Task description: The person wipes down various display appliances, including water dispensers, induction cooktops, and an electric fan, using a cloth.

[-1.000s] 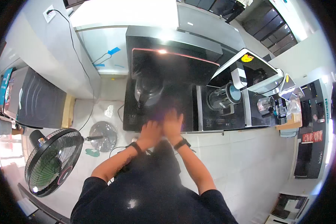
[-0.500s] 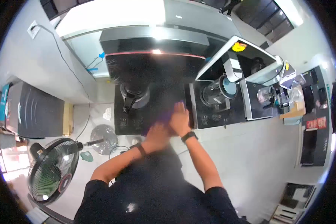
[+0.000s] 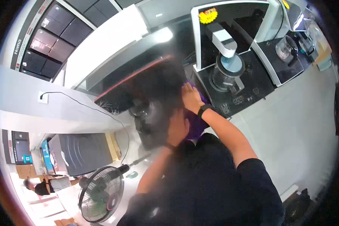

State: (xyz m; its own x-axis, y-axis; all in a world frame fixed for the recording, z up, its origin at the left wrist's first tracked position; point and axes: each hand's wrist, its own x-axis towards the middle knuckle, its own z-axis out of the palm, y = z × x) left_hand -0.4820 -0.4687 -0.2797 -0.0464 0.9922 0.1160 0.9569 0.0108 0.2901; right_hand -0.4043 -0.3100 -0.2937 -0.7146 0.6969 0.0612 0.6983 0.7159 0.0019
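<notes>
A purple cloth (image 3: 195, 126) lies under and beside my hands at the right end of a dark countertop unit (image 3: 154, 130). My right hand (image 3: 192, 98) rests flat on the cloth's upper part, fingers stretched out. Just left of it, my left hand (image 3: 178, 127) is pressed down with its thumb apart; haze blurs its fingertips. Left of the hands, a glass jug (image 3: 141, 109) stands on the unit, partly hidden by the dark hood panel (image 3: 143, 81) above.
To the right, a lidded glass jug (image 3: 226, 75) sits under a white-framed dispenser (image 3: 224, 39). Another glass jug (image 3: 286, 49) stands farther right. A floor fan (image 3: 101, 194) is at lower left, near a dark grey box (image 3: 86, 154). A person (image 3: 45, 186) appears at far left.
My view has turned and tilted, so the counter slants now. My hands have moved apart slightly, the right toward the unit's right edge, and more of the purple cloth shows.
</notes>
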